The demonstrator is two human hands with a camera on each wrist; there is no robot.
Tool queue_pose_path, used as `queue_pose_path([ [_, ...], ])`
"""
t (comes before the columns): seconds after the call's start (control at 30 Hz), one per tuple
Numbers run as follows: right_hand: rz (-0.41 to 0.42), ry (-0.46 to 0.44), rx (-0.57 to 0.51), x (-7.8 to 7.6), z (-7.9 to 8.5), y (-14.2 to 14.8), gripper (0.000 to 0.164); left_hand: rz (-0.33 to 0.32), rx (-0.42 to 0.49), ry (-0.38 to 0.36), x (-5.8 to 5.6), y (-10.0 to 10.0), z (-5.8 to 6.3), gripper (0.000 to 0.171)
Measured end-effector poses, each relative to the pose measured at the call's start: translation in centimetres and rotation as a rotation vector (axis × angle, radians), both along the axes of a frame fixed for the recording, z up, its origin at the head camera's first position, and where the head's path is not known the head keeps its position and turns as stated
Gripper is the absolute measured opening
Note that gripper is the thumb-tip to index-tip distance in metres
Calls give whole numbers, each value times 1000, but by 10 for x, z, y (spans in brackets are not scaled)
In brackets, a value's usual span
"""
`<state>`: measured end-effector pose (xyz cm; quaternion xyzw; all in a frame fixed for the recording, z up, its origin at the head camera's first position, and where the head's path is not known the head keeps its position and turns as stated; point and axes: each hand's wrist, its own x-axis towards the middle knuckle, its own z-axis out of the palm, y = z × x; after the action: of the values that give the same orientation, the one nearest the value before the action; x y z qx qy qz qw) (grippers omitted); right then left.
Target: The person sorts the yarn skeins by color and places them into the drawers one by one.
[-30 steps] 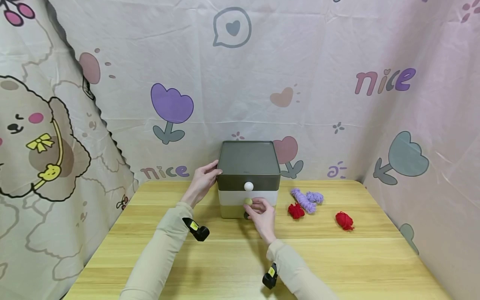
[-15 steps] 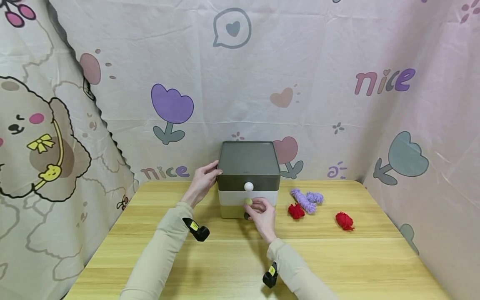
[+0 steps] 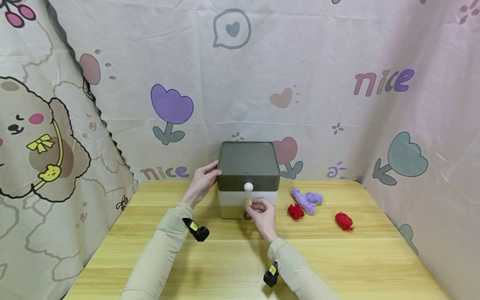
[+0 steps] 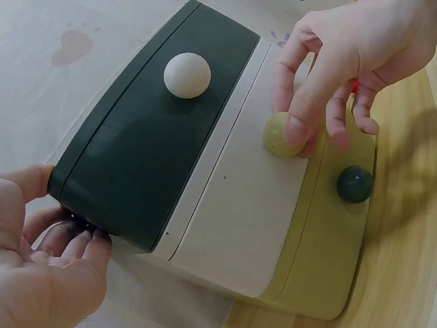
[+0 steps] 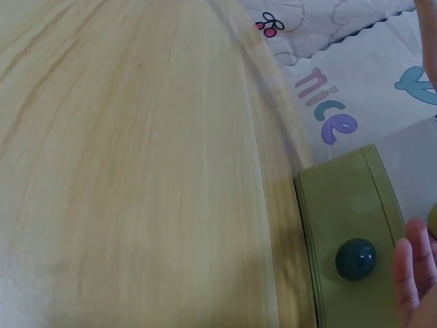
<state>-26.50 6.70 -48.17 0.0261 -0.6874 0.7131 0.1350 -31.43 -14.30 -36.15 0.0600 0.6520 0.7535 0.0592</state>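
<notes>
A small drawer box (image 3: pixel 249 158) stands on the table, with a dark green top drawer, a white middle one and an olive bottom one. My left hand (image 3: pixel 202 182) holds its upper left edge; in the left wrist view the thumb lies on the dark corner and the fingers reach under it. With thumb and fingers, my right hand (image 3: pixel 263 216) pinches the round yellow-green knob (image 4: pixel 282 134) of the white drawer. A white knob (image 3: pixel 248 186) sits above, on the dark drawer. Below, the dark green knob (image 4: pixel 355 184) is on the olive drawer. All drawers look closed.
Right of the box lie purple yarn bundles (image 3: pixel 304 201) and a red yarn bundle (image 3: pixel 296 211), with another red yarn bundle (image 3: pixel 344 221) farther right. The wooden table (image 3: pixel 225 266) ends at a patterned cloth (image 3: pixel 240 75) behind.
</notes>
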Motion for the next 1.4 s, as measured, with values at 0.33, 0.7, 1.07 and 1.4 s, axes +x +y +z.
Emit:
queue_pose_path([
  [0.33,1,-7,13,5,3,0,27,6,-5,-11,-2,0,-1,60],
  [0.7,4,-6,40,11,5,1,24,4,25,-21,-2,1,-1,60],
  [1.07,34,19,31,24,1,3,25,-5,39,-8,-1,1,0,60],
  [1.4,22,-6,70,40,4,2,23,-6,43,-3,-2,1,-1,61],
])
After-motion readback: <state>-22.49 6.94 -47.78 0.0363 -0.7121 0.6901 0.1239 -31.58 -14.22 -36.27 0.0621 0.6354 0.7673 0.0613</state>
